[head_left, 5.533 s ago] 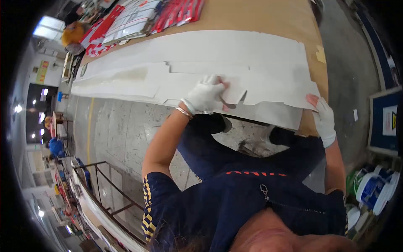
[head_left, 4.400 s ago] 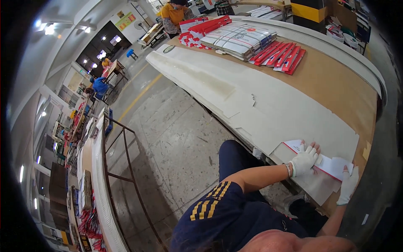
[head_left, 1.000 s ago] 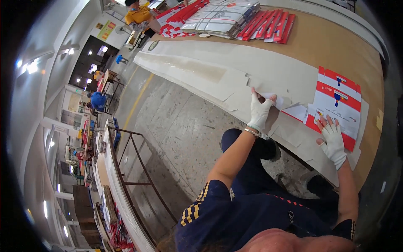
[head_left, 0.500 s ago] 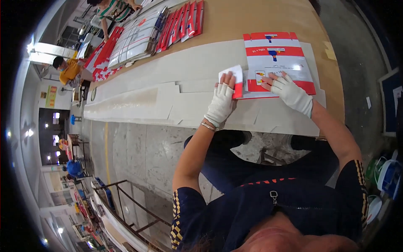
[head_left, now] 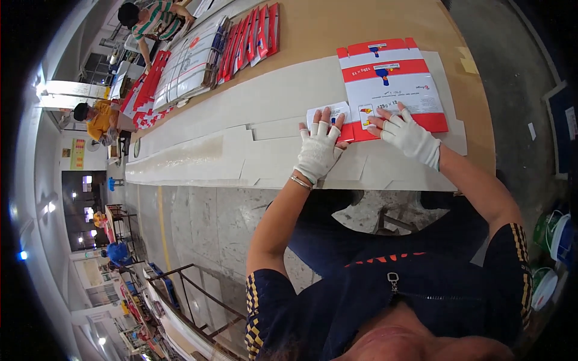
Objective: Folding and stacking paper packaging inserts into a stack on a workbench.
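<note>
A flat red and white printed carton (head_left: 391,84) lies on a grey cardboard sheet (head_left: 289,111) in front of me. My left hand (head_left: 318,153), in a white fingerless glove, rests with spread fingers on the carton's small side flap (head_left: 339,109), which lies nearly flat. Gloved the same way, my right hand (head_left: 409,137) lies with fingers apart on the lower part of the carton's main panel. Neither hand grips anything. Part of the flap and the panel's print is hidden under my fingers.
Strapped bundles of flat cartons (head_left: 192,57) and several red cartons (head_left: 256,39) lie farther left on the table. Behind them stands a person in a striped shirt (head_left: 158,23); another wears yellow (head_left: 101,122). A metal frame (head_left: 195,301) stands at lower left, buckets (head_left: 545,286) at right.
The side flap, raised under my left hand before, now lies flatter, and that hand's fingers have spread over it. My right hand stays on the panel, shifted slightly.
</note>
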The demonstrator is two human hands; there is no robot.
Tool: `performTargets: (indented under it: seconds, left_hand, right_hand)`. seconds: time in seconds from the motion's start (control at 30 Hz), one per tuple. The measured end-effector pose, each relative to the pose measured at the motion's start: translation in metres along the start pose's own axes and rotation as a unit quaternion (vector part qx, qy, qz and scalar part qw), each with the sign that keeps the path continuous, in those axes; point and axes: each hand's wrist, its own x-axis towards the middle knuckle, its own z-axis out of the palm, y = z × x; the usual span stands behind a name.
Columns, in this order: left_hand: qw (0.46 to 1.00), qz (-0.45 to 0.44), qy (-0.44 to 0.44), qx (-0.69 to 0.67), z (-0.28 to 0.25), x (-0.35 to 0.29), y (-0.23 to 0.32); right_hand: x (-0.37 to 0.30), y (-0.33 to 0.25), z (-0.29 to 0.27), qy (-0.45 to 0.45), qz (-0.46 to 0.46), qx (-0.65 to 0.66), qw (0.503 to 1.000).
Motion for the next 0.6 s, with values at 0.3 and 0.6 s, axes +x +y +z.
performTargets:
  seconds: [0.3,0.6]
  left_hand:
    - [1.0,-0.016,0.001,0.01,-0.003,-0.001,0.007]
    - [0.994,-0.077,-0.027,-0.072,-0.008,0.001,0.012]
  right_hand:
    - [-0.002,0.001,0.002,-0.01,-0.015,-0.014,1.0]
    - [-0.002,-0.001,0.006,-0.001,-0.015,0.035,0.999]
